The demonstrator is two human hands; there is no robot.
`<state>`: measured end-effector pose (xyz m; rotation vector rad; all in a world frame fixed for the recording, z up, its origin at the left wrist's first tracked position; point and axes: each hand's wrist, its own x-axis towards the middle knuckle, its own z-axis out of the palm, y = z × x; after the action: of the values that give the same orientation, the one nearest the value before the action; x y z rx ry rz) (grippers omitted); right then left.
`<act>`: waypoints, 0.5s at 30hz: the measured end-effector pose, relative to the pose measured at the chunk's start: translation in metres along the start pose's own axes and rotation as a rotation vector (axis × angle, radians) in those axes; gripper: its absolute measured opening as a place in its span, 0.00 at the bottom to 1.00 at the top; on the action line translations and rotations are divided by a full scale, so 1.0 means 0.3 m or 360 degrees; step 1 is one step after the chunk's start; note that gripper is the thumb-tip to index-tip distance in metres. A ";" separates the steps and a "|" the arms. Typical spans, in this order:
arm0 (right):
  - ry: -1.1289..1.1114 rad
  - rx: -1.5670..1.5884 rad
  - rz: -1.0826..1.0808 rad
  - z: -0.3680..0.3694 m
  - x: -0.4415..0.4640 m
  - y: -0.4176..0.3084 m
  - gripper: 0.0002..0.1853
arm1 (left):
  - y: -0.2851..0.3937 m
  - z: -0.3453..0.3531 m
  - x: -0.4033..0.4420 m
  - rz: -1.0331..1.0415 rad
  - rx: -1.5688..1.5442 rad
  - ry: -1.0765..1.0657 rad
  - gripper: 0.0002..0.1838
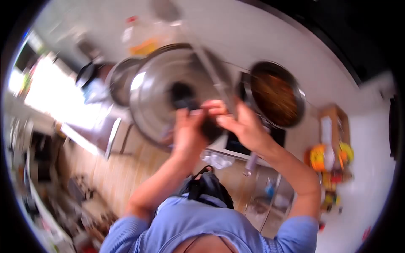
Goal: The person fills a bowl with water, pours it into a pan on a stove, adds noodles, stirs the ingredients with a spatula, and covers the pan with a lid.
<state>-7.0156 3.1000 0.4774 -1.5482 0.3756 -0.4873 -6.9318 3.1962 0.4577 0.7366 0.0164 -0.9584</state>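
My left hand (188,128) is closed at the black knob (182,93) of a large round metal lid (149,101). The lid is tilted, its broad face beside and behind the hand. My right hand (240,120) grips a long-handled metal cooking utensil (206,63), pointing up and away. Its wide grey head is blurred, so I cannot tell a spatula from a ladle. Both hands are close together, with a dark blurred part between them. Right of them a pan (302,97) holds brownish food in strands on a black cooktop (276,137).
An oil bottle with a red cap (143,40) stands behind the lid. Another round metal vessel (120,82) is to its left. A cardboard box (342,120) and yellow-orange packages (318,158) sit at the right. Below is a wooden floor (139,168).
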 end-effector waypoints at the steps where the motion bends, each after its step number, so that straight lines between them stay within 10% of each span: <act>1: 0.0089 -0.0209 0.0032 -0.056 -0.032 -0.026 0.13 | 0.028 -0.069 0.028 0.0015 0.0012 -0.0190 0.07; 9: 0.0883 -0.2022 0.0515 -0.664 -0.365 -0.178 0.23 | 0.349 -0.484 0.040 0.0515 0.0488 0.0196 0.09; 15: 0.0827 -0.2196 0.0499 -1.044 -0.497 0.008 0.25 | 0.470 -0.630 -0.011 0.0798 0.0298 0.0291 0.10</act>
<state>-7.3058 2.9102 0.4645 -2.5803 1.5635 -0.3649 -6.7719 3.3575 0.3944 0.9437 -0.0955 -0.4152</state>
